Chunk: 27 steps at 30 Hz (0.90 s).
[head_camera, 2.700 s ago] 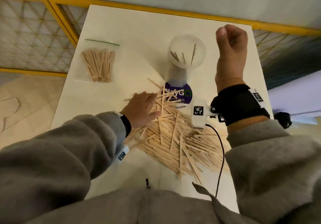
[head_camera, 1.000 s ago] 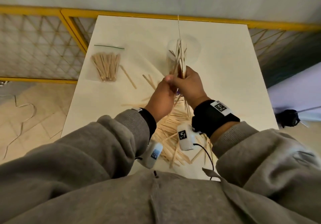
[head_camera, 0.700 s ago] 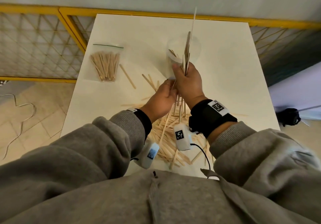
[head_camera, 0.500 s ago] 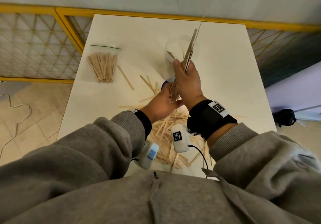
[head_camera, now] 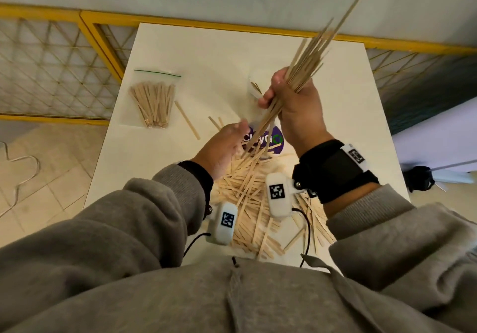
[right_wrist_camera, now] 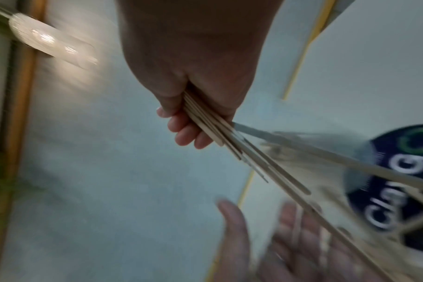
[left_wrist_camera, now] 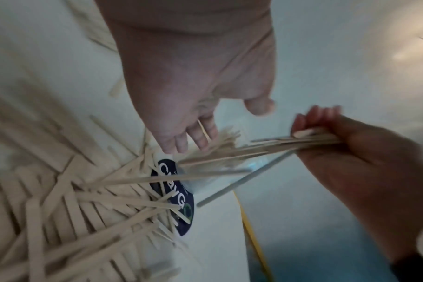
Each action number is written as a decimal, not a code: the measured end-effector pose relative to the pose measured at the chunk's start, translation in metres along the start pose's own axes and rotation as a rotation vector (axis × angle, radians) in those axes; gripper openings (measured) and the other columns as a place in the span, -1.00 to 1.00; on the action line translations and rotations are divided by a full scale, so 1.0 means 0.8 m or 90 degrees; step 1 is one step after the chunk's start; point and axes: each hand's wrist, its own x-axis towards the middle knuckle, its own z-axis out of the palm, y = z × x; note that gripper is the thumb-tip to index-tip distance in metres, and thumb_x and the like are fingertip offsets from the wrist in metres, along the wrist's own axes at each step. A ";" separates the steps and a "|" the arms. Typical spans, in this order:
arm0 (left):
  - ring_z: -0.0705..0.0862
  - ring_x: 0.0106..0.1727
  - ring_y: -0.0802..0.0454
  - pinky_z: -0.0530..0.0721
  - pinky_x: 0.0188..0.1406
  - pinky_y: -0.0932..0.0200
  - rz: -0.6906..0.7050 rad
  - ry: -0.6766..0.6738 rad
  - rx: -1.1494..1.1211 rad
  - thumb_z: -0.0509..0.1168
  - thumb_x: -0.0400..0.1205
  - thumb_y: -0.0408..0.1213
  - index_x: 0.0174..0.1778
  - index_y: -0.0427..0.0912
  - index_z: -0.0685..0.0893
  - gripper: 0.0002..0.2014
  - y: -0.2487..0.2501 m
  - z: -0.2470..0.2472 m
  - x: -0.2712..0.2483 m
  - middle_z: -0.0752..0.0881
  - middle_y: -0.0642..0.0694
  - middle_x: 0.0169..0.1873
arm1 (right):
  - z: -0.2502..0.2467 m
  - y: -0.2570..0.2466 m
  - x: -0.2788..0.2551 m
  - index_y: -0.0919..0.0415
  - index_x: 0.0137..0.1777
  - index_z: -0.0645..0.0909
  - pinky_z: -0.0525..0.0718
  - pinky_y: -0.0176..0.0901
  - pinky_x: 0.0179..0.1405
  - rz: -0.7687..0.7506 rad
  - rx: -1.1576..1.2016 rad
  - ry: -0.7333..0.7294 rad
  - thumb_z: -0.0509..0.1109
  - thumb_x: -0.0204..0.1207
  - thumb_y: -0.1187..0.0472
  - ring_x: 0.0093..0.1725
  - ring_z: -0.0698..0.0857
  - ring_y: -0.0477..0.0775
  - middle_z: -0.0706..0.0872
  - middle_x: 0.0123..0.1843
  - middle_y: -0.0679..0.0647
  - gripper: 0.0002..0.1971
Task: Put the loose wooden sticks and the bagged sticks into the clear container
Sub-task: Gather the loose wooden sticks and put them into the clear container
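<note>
My right hand (head_camera: 291, 100) grips a bundle of long wooden sticks (head_camera: 309, 56), tilted up to the right above the clear container (head_camera: 268, 139). The hand hides most of the container; its dark blue label shows. My left hand (head_camera: 227, 141) lies open just under the bundle's lower ends, holding nothing. A big pile of loose sticks (head_camera: 247, 203) covers the near table. The bagged sticks (head_camera: 154, 102) lie at the far left. The left wrist view shows the left hand (left_wrist_camera: 200, 131), the right hand (left_wrist_camera: 326, 137) and the bundle (left_wrist_camera: 254, 150). The right wrist view shows fingers curled round the bundle (right_wrist_camera: 254, 158).
A single stick (head_camera: 187, 119) lies beside the bag, and a couple more lie near the container. A yellow railing (head_camera: 103, 48) runs behind and left of the white table (head_camera: 206, 53). Camera cables (head_camera: 307, 234) hang over the pile near the front edge.
The right hand has lifted the bundle and tilted it further to the right. The left hand has let go of the sticks and dropped back toward the pile.
</note>
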 end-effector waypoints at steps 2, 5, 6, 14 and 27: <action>0.60 0.19 0.11 0.37 0.48 0.04 -0.053 0.100 -0.223 0.06 0.67 0.17 0.41 -0.23 0.47 -0.42 -0.006 -0.013 0.006 0.67 -0.04 0.14 | 0.007 -0.019 0.007 0.29 -0.13 0.48 0.72 0.00 -0.23 -0.036 0.033 -0.011 0.25 0.63 0.41 -0.39 0.60 0.15 0.58 -0.43 0.11 -0.89; 0.68 0.18 -0.18 0.59 0.32 -0.10 -0.167 0.183 -0.462 0.04 0.67 0.19 0.27 -0.32 0.55 -0.40 -0.009 -0.014 0.015 0.70 -0.28 0.15 | 0.027 -0.026 0.003 0.29 -0.15 0.50 0.71 0.05 -0.17 -0.043 0.054 -0.059 0.28 0.61 0.45 -0.37 0.61 0.12 0.60 -0.42 0.09 -0.88; 0.72 0.11 -0.21 0.67 0.21 -0.10 -0.190 0.172 -0.494 0.02 0.68 0.18 0.22 -0.34 0.56 -0.40 -0.005 -0.011 0.015 0.73 -0.31 0.05 | 0.032 -0.020 -0.001 0.30 -0.10 0.51 0.72 0.06 -0.14 -0.031 0.040 -0.073 0.31 0.58 0.46 -0.35 0.64 0.13 0.61 -0.39 0.08 -0.91; 0.82 -0.35 -0.04 0.76 -0.41 0.15 -0.229 0.118 -0.425 0.03 0.75 -0.16 0.01 -0.26 0.65 -0.67 0.015 0.002 0.015 0.81 -0.19 -0.36 | 0.040 0.038 -0.032 0.25 -0.05 0.54 0.77 -0.08 -0.16 0.088 -0.123 -0.045 0.44 0.50 0.45 -0.27 0.73 0.13 0.64 -0.31 0.11 -0.85; 0.49 0.42 -0.19 0.45 0.42 -0.06 0.041 0.251 0.492 0.12 0.70 -0.11 0.31 -0.23 0.58 -0.64 -0.001 -0.099 0.064 0.57 -0.25 0.33 | 0.026 -0.066 0.078 0.22 -0.14 0.43 0.59 -0.02 -0.32 -0.229 -0.073 0.094 0.21 0.58 0.38 -0.44 0.52 0.06 0.53 -0.46 -0.06 -0.91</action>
